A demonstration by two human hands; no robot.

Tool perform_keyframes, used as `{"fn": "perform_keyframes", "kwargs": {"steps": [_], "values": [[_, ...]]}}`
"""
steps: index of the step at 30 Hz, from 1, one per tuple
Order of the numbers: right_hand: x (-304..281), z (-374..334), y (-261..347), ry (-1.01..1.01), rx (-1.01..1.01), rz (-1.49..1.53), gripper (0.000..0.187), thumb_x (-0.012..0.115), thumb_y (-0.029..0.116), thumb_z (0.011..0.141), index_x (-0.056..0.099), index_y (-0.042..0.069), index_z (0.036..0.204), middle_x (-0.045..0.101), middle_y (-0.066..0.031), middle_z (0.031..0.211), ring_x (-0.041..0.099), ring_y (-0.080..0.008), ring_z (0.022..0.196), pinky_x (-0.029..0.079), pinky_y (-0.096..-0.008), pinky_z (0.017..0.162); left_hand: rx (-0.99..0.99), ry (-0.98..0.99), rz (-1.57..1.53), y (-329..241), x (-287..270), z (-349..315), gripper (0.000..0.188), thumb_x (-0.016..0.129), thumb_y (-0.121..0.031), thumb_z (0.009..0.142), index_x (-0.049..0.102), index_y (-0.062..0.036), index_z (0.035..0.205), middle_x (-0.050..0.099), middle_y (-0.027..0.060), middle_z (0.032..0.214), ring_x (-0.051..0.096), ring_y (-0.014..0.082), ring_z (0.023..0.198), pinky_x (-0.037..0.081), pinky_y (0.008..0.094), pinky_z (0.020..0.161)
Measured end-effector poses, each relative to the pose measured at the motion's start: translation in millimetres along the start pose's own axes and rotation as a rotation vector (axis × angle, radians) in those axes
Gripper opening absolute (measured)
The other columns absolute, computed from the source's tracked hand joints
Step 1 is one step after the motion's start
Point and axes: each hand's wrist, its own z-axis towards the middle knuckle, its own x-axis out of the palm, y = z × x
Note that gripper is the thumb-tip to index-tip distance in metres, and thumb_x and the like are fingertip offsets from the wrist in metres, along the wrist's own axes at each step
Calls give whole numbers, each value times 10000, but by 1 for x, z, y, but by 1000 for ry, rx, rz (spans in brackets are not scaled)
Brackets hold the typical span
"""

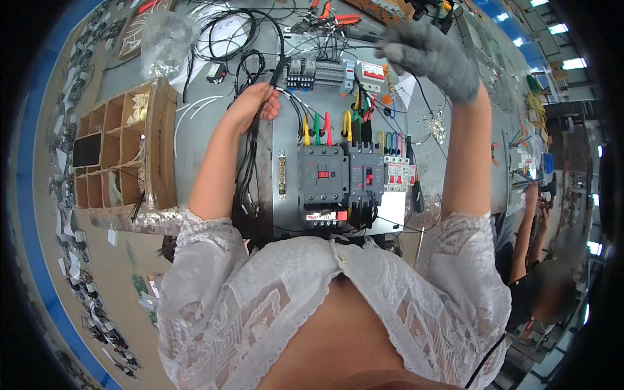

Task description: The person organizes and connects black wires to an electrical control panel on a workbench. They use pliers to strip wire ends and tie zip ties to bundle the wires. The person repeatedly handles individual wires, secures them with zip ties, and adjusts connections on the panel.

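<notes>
My left hand (259,104), bare, has its fingers curled round a bundle of black wires (250,159) at the left edge of a metal mounting plate (286,218). The bundle hangs toward me, its pale-tipped ends loose. My right hand (432,60), in a grey glove, is raised over the far right of the plate, slightly blurred. Its fingers stretch out to the left, and I see nothing held in them. Between my arms sit a dark grey contactor (323,172), a moulded-case breaker (365,172) and small white breakers (398,173). Relays (301,73) and terminal blocks (330,75) line the far side.
On the left stands a divided cardboard box (162,143) of small parts. Beyond the plate lie coiled black cable (224,32), a clear plastic bag (166,49) and red-handled pliers (346,19). Loose terminals (437,127) lie at right. Another person's arms (528,227) show far right.
</notes>
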Motion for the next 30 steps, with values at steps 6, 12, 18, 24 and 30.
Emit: {"fn": "perform_keyframes", "kwargs": {"steps": [6,12,18,24,30], "values": [[74,104,12,364,-11,-525,271,633,248,809,637,27,966,633,-105,818,611,-218,744,485,-337,689,-70,42,-41,-1,-9,4,225,396,-237,975,501,-38,956,598,75,798,598,152,664,514,270,624],[184,159,-17,334,115,-948,271,562,205,806,672,60,1007,663,-161,991,658,-294,879,530,-390,726,-78,-62,-31,-10,5,-5,215,385,-195,965,509,-20,969,609,89,816,616,182,665,535,286,633],[182,159,-28,350,166,-869,284,578,227,806,684,38,989,668,-148,993,656,-277,895,534,-382,741,-42,-111,12,3,-3,4,203,357,-162,955,507,-24,955,580,67,769,593,168,611,506,277,569],[185,177,-44,143,187,-931,245,635,155,761,697,70,982,668,-111,1030,630,-275,971,526,-356,781,-69,-121,-15,-3,4,1,217,339,-161,958,513,-33,949,577,66,768,600,170,625,512,292,595],[169,182,-39,378,206,-1038,239,663,136,739,704,95,971,673,-103,1021,653,-263,935,529,-365,770,-83,-105,-78,-5,4,-3,220,360,-185,961,522,-37,949,568,57,754,616,180,658,524,297,615]]}}
